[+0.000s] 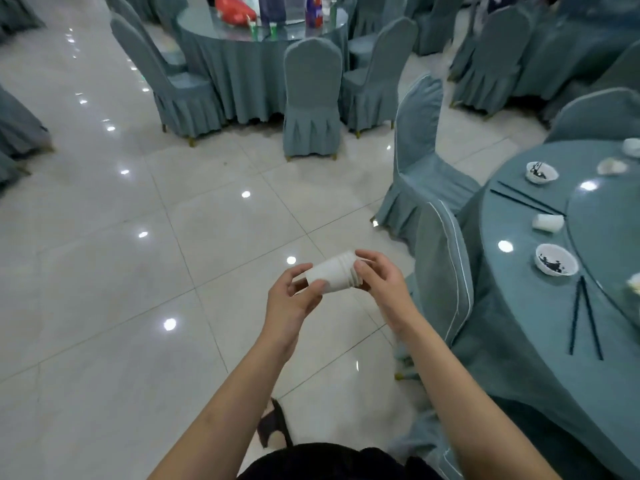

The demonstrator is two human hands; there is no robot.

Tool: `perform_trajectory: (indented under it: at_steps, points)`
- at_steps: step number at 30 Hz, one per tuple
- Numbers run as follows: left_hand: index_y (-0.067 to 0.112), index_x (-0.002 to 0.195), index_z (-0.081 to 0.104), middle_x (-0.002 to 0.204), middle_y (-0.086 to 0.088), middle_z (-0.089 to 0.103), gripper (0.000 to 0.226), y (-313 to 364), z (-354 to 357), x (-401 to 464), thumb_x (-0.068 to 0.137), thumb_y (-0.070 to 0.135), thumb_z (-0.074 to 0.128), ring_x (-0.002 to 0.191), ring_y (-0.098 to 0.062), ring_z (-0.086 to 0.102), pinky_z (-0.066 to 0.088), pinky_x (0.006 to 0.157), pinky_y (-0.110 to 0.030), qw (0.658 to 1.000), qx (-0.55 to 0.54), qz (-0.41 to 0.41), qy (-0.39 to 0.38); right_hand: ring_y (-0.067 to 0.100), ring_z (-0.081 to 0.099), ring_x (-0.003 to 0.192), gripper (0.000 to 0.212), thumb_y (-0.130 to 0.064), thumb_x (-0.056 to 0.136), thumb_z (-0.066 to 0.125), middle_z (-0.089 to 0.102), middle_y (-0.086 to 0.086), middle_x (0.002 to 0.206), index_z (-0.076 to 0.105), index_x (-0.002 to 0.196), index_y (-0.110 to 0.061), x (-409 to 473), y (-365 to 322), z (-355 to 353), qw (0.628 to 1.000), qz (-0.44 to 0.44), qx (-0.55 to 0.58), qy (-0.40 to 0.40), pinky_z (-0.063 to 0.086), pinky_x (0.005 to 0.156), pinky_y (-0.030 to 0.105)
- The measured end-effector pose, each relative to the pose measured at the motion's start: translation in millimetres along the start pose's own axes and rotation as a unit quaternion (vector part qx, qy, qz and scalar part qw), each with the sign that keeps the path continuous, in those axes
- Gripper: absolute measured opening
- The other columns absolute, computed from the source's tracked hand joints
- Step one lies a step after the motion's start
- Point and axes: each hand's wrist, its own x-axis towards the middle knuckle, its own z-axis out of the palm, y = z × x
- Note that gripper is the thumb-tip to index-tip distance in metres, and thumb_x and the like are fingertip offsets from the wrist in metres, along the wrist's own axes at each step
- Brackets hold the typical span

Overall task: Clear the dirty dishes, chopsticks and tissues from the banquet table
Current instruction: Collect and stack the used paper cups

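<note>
Glossy tiled banquet-hall floor point(104, 271) fills the view. At center, left hand point(294, 299) and right hand point(381, 282) both grip a sideways stack of white paper cups point(334, 275). At three o'clock, the banquet table point(519, 306) holds dirty bowls point(556, 259) and chopsticks point(585, 320).

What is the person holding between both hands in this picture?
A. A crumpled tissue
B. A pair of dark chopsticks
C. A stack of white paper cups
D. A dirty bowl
C: the left hand and right hand grip a stack of white paper cups held sideways, its nested rims showing at the right-hand end.
</note>
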Motion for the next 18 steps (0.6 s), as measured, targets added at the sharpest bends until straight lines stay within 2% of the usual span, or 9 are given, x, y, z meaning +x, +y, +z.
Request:
perform_trajectory:
  at_steps: [5, 10, 13, 18]
  points:
    - [0.024, 0.121, 0.067, 0.115, -0.013, 0.073, 0.045, 44.8, -3.0, 73.5, 0.080, 0.022, 0.084, 0.107, -0.027, 0.072, 0.059, 0.094, -0.035, 0.998, 0.014, 0.002, -0.063, 0.023, 0.070, 0.109, 0.039, -0.039, 0.090, 0.069, 0.073, 0.006, 0.116, 0.065, 0.124, -0.020, 55.0, -23.4, 29.1, 0.995, -0.013, 0.023, 0.091, 0.059, 0.091, 0.039]
    - [0.022, 0.120, 0.067, 0.114, -0.012, 0.073, 0.038, 63.2, 0.7, 130.0, 0.086, 0.011, 0.079, 0.107, -0.027, 0.071, 0.060, 0.092, -0.032, 0.994, 0.015, -0.015, -0.110, 0.019, 0.069, 0.107, 0.031, -0.026, 0.099, 0.065, 0.070, 0.008, 0.118, 0.063, 0.127, -0.014, 85.0, -31.0, 40.3, 0.987, -0.023, 0.026, 0.160, 0.059, 0.088, 0.034]
    - [0.020, 0.121, 0.067, 0.115, -0.014, 0.073, 0.037, 63.2, 9.0, 154.0, 0.087, 0.009, 0.078, 0.108, -0.029, 0.071, 0.060, 0.091, -0.031, 0.990, 0.012, -0.037, -0.136, 0.010, 0.068, 0.101, 0.027, -0.020, 0.100, 0.065, 0.070, 0.006, 0.116, 0.063, 0.126, -0.011, 97.1, -35.4, 34.4, 0.981, -0.013, 0.012, 0.193, 0.056, 0.081, 0.026]
    - [0.020, 0.121, 0.066, 0.116, -0.015, 0.072, 0.036, 67.2, 33.3, 205.2, 0.089, 0.010, 0.077, 0.108, -0.028, 0.071, 0.060, 0.091, -0.032, 0.983, 0.028, -0.044, -0.173, 0.013, 0.068, 0.101, 0.031, -0.028, 0.097, 0.067, 0.070, 0.008, 0.116, 0.065, 0.124, -0.013, 136.9, -36.7, 15.5, 0.974, -0.010, -0.001, 0.227, 0.057, 0.081, 0.028]
